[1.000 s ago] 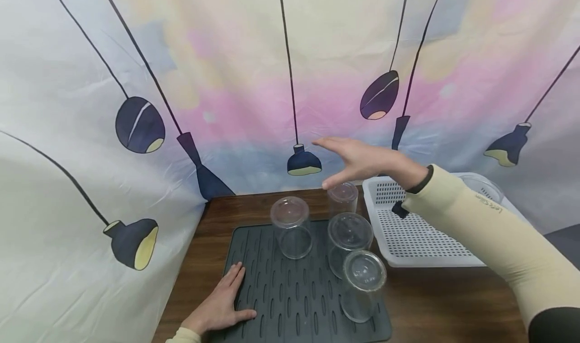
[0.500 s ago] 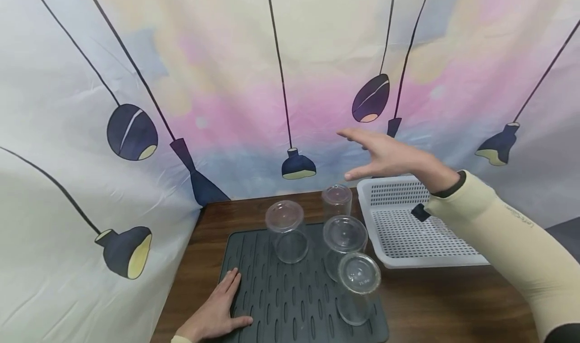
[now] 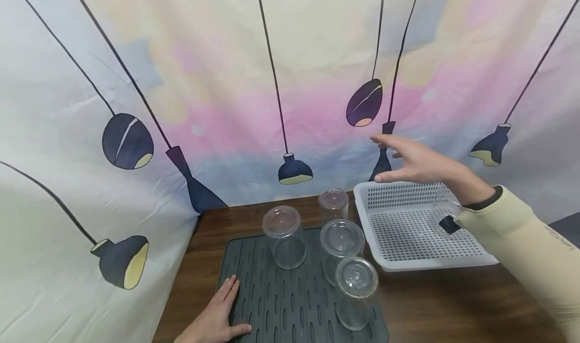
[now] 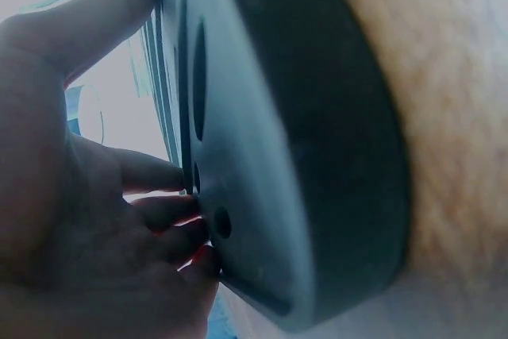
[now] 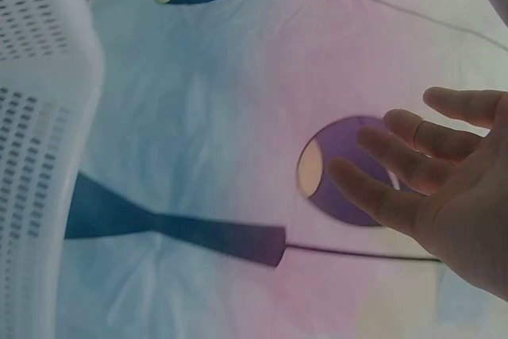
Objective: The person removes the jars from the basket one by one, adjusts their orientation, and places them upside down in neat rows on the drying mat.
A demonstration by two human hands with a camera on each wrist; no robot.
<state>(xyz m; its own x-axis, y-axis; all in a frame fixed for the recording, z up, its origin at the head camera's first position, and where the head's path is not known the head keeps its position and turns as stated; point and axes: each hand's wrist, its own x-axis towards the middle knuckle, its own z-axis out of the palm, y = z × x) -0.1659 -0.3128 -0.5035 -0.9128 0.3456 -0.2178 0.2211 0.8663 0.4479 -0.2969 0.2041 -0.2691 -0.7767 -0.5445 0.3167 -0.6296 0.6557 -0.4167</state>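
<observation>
My left hand (image 3: 213, 313) rests with spread fingers on the left edge of the dark grey drying mat (image 3: 267, 297); the left wrist view shows its fingertips touching the mat's rim (image 4: 317, 156). My right hand (image 3: 419, 164) is raised above the back of the white plastic basket (image 3: 385, 262), fingers extended and holding nothing. Upside-down clear glasses stand on and behind the mat: one at its back left (image 3: 288, 237), one at the middle right (image 3: 341, 239), and one at the front right (image 3: 355, 292). Another glass (image 3: 334, 202) stands at the mat's back edge. A clear glass (image 3: 441, 212) lies in the basket, partly hidden by my right wrist.
The brown wooden table (image 3: 435, 302) carries the mat and, to its right, the basket. A fabric backdrop (image 3: 226, 106) printed with hanging lamps rises directly behind the table and along its left side.
My right hand has moved right, from above the back glasses to over the basket. The left hand stays on the mat, and the head view has shifted slightly.
</observation>
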